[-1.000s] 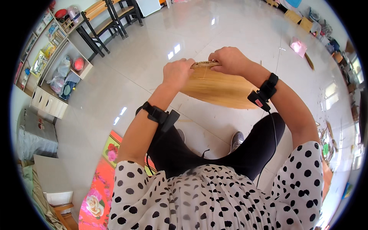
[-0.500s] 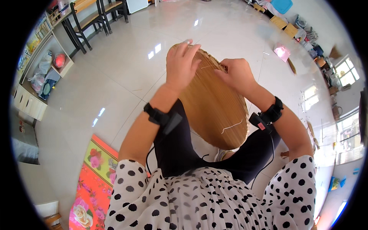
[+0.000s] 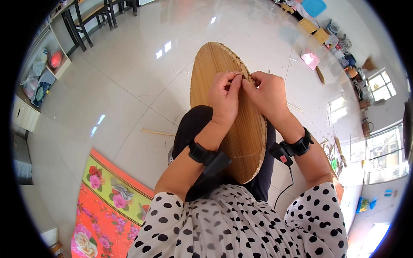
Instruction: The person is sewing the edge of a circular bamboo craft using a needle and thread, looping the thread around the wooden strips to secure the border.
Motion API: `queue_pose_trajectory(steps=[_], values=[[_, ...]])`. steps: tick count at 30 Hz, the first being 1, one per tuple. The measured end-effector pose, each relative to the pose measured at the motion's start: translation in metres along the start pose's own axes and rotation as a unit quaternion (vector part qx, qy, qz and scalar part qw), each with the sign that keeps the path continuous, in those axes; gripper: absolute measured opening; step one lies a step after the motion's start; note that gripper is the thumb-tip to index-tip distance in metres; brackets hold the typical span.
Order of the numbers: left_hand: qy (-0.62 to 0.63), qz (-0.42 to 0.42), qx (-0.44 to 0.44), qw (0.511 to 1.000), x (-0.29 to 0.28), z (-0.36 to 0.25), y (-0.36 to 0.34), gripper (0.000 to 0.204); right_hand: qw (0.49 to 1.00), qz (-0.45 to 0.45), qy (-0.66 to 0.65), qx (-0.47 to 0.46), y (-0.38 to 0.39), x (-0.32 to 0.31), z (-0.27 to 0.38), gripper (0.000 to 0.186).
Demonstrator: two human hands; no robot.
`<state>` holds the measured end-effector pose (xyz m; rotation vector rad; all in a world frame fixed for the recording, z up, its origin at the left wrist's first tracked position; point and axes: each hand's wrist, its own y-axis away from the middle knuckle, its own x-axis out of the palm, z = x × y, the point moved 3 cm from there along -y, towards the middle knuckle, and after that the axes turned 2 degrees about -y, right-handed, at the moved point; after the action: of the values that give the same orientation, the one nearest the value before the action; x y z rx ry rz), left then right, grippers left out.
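An oval-looking flat tray of thin brown stalks (image 3: 200,81) with a rough braided rim leans against my knees, tilted. Along its right rim, my right hand (image 3: 270,92) is closed, thumb and fingers pinching the edge. My left hand (image 3: 225,96) is closed right beside it, over the tray's face, fingertips pinched together. A thin pale strand (image 3: 234,72) shows at the left fingertips; whether it is thread or a needle is too fine to tell. Lower on the tray's face lies a loose pale thread (image 3: 245,156).
A floral red and green mat (image 3: 107,206) lies on the tiled floor at the lower left. Near my left knee is a thin stalk (image 3: 157,132). Dark-legged chairs (image 3: 92,17) and a shelf (image 3: 60,69) stand far left. A pink bag (image 3: 310,59) sits far right.
My left hand came down from the tray's far end, its spread fingers closing beside my right hand. The tray turned more upright, and my left knee now shows next to it.
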<state>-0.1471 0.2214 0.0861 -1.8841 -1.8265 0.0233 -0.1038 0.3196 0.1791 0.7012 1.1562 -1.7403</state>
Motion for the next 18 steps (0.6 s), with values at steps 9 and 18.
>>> queue_pose_trajectory(steps=[9,18], values=[[0.004,0.040,0.010,0.999,0.007,-0.001,-0.008,0.009,1.000,-0.002,0.031,0.000,0.002,0.000,0.001,0.030],[0.073,-0.153,0.036,0.985,-0.026,-0.006,-0.016,0.014,0.998,-0.001,0.045,0.044,-0.011,-0.007,-0.018,0.029]])
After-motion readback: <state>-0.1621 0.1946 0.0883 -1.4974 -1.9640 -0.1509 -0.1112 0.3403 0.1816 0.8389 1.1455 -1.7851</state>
